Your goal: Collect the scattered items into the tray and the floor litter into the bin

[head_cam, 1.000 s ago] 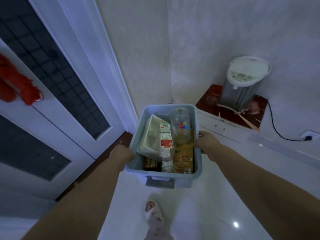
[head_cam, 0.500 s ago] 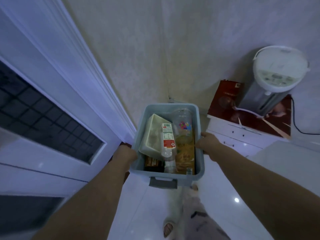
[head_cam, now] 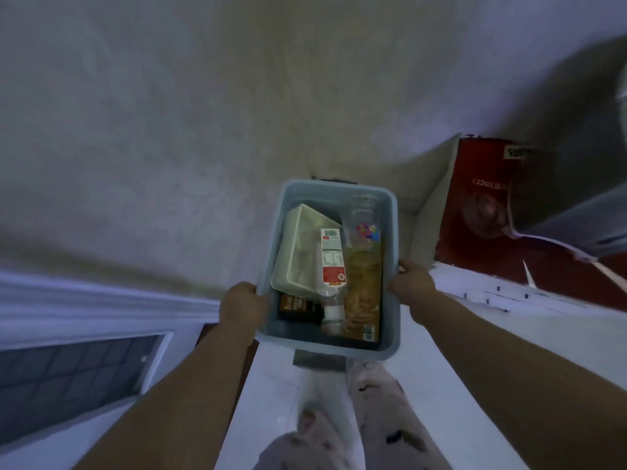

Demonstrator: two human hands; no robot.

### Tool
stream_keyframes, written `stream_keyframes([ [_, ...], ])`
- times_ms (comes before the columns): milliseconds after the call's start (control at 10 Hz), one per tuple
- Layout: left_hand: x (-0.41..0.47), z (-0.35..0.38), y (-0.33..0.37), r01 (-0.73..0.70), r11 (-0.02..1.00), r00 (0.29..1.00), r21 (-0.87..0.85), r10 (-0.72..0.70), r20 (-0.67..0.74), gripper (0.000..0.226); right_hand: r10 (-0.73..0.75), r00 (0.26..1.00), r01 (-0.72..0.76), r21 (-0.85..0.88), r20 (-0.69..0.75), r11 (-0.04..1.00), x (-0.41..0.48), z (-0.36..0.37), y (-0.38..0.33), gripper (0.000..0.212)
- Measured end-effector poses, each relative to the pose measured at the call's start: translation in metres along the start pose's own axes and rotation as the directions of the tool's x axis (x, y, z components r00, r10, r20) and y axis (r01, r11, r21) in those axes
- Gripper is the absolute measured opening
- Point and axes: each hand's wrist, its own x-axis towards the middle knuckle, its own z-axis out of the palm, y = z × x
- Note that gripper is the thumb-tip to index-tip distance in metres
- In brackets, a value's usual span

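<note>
Above the floor, left hand (head_cam: 242,307) and right hand (head_cam: 410,283) grip the tray (head_cam: 325,346).

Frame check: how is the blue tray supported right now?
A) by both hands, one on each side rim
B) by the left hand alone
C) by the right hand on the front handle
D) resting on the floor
A: the left hand grips the left rim of the blue tray, and the right hand grips its right rim.

wall (head_cam: 169,130): beige, dim | floor (head_cam: 441,385): glossy white | door (head_cam: 68,378): gridded glass
</note>
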Motion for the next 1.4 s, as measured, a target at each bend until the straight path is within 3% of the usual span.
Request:
stream_keyframes([
  [200, 0.113, 0.063, 0.032, -0.041, 0.999, 0.999, 0.034, 0.040, 0.035, 0.004, 0.122, 0.984, -0.111, 0.091, -0.133, 0.990, 0.129, 0.034, 0.013, 0.050],
  [400, 0.230, 0.166, 0.039, -0.045, 0.999, 0.996, 0.019, 0.043, 0.078, 0.005, 0.232, 0.947, -0.196, 0.174, -0.221, 0.965, 0.270, 0.067, 0.056, 0.050],
  [700, 0.331, 0.265, 0.037, 0.007, 1.000, 0.998, -0.025, -0.006, 0.069, 0.006, 0.240, 0.959, -0.204, 0.217, -0.154, 0.955, 0.399, 0.097, 0.111, 0.053],
  [800, 0.350, 0.280, 0.036, 0.053, 0.996, 0.998, -0.069, -0.050, 0.045, 0.022, 0.206, 0.971, -0.178, 0.212, -0.123, 0.961, 0.415, 0.105, 0.114, 0.045],
  [900, 0.357, 0.284, 0.037, 0.064, 0.992, 0.994, -0.106, -0.054, 0.093, 0.011, 0.187, 0.978, -0.168, 0.184, -0.095, 0.968, 0.419, 0.111, 0.113, 0.045],
  [1000, 0.353, 0.277, 0.040, 0.063, 0.994, 0.979, -0.084, -0.045, 0.197, 0.040, 0.245, 0.968, -0.235, 0.144, -0.055, 0.961, 0.415, 0.114, 0.113, 0.064],
  [1100, 0.341, 0.261, 0.047, 0.036, 0.998, 0.973, -0.052, -0.023, 0.228, 0.050, 0.294, 0.950, -0.285, 0.093, -0.108, 0.954, 0.395, 0.116, 0.108, 0.065],
  [1200, 0.318, 0.238, 0.059, 0.018, 0.999, 0.965, -0.034, -0.009, 0.263, 0.046, 0.288, 0.941, -0.288, 0.027, -0.177, 0.957, 0.347, 0.120, 0.082, 0.054],
  [1300, 0.290, 0.210, 0.071, -0.056, 0.998, 0.945, 0.001, 0.053, 0.323, 0.021, 0.239, 0.959, -0.259, -0.128, -0.150, 0.957, 0.318, 0.116, 0.075, 0.040],
  [1400, 0.252, 0.178, 0.089, -0.131, 0.991, 0.926, 0.005, 0.120, 0.357, 0.041, 0.237, 0.962, -0.255, -0.143, -0.135, 0.956, 0.276, 0.108, 0.054, 0.037],
])
